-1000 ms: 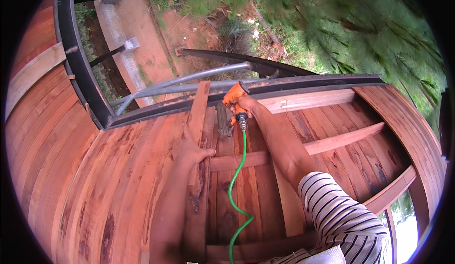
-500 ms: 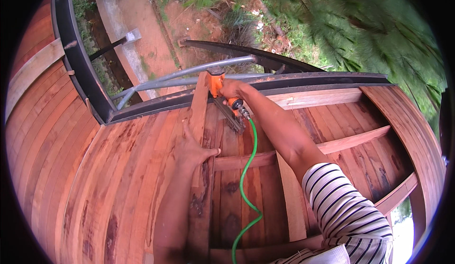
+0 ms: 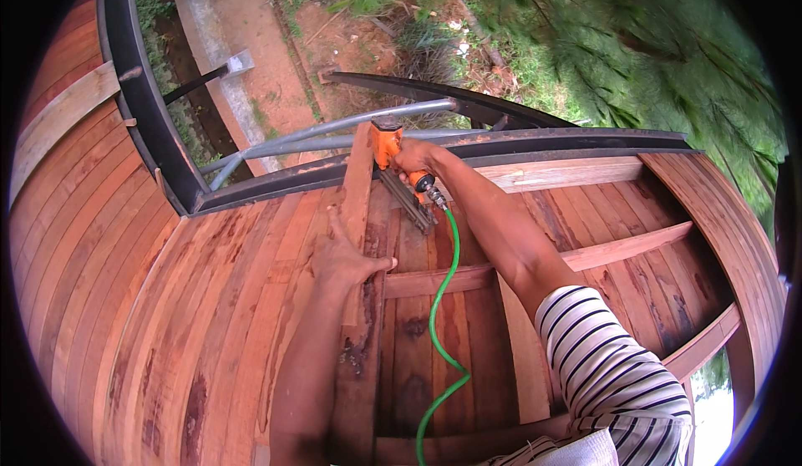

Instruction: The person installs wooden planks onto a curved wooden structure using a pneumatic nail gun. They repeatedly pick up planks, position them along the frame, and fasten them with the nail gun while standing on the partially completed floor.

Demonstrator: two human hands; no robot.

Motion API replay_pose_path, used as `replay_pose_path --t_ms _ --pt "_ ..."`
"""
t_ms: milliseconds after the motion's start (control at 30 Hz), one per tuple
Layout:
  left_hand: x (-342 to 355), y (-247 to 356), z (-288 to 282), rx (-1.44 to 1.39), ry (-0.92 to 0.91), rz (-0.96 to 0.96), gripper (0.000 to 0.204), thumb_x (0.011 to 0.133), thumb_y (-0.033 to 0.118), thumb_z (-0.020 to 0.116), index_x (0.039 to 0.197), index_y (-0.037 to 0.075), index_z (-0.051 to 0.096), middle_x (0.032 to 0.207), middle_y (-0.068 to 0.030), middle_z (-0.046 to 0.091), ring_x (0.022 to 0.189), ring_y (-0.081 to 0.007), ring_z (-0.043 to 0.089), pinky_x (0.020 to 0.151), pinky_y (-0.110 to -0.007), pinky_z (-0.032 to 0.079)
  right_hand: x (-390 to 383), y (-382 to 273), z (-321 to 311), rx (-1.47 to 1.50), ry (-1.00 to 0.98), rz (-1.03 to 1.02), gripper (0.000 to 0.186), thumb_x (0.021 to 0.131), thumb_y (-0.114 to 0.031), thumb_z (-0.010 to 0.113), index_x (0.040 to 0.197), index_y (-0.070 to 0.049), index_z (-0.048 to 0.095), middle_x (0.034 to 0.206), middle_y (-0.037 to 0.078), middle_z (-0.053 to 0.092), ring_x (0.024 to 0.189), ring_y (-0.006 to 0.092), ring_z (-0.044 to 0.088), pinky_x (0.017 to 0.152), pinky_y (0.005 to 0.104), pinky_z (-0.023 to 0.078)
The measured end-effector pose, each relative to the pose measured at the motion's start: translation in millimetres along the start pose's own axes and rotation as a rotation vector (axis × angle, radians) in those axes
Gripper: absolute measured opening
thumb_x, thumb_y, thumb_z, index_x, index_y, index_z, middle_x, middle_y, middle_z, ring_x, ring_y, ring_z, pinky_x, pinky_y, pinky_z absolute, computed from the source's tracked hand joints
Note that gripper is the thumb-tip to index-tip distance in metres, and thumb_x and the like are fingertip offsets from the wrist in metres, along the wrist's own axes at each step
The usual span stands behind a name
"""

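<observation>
My right hand is wrapped round the handle of an orange nail gun. The gun's nose rests by the far end of a wooden plank, close to the black metal beam. Its dark magazine slants back toward me, and a green air hose runs from its grip to the lower edge. My left hand lies on the plank nearer to me, fingers spread and thumb stretched to the right over the plank's edge. Nothing is held in it.
Laid boards cover the left side. To the right, wooden joists frame recesses above lower boards. A black metal beam and grey pipes border the far edge, with ground well below. Tree branches hang at the upper right.
The whole view has shifted slightly. Both hands keep their places on the plank and the nail gun; the green hose has swung a little to the right.
</observation>
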State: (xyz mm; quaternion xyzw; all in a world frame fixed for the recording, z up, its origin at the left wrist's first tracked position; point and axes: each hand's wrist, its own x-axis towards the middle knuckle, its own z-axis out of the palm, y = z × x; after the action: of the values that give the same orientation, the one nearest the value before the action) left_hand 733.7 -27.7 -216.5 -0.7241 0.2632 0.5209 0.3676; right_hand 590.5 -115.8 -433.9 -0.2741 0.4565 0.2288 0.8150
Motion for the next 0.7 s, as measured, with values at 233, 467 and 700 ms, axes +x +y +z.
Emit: replay_pose_path --t_ms 233,467,700 --pt "-0.4 0.5 1.0 -0.011 0.008 0.005 0.152 0.047 0.058 0.091 0.155 0.005 -0.002 0.126 -0.0331 0.054 0.117 -0.0415 0.057 0.099 -0.044 0.047 16.0 -1.4 4.2 -0.068 -0.012 -0.026 0.014 0.083 -0.004 0.054 0.088 0.005 0.063 0.069 0.012 0.065 0.054 0.0195 0.063 0.046 0.0340 0.051" --pt "62.6 -71.6 44.5 -0.539 0.104 0.136 0.118 0.074 0.046 0.076 0.152 -0.003 0.002 0.138 -0.0277 0.046 0.118 -0.0381 0.055 0.100 -0.040 0.044 32.5 -20.1 6.0 -0.284 -0.087 0.067 0.014 0.084 -0.006 0.055 0.091 0.003 0.063 0.066 0.010 0.061 0.054 0.0185 0.062 0.043 0.0341 0.050" --pt "45.1 -77.9 0.5 -1.105 -0.142 -0.257 0.059 0.082 0.047 0.064 0.124 0.008 0.051 0.085 -0.0033 0.038 0.059 -0.0116 0.040 0.046 -0.027 0.035 -51.3 -37.6 4.7 -0.003 -0.074 -0.027 0.027 0.085 -0.006 0.061 0.111 -0.001 0.059 0.069 0.006 0.059 0.055 0.0148 0.060 0.048 0.0316 0.051"
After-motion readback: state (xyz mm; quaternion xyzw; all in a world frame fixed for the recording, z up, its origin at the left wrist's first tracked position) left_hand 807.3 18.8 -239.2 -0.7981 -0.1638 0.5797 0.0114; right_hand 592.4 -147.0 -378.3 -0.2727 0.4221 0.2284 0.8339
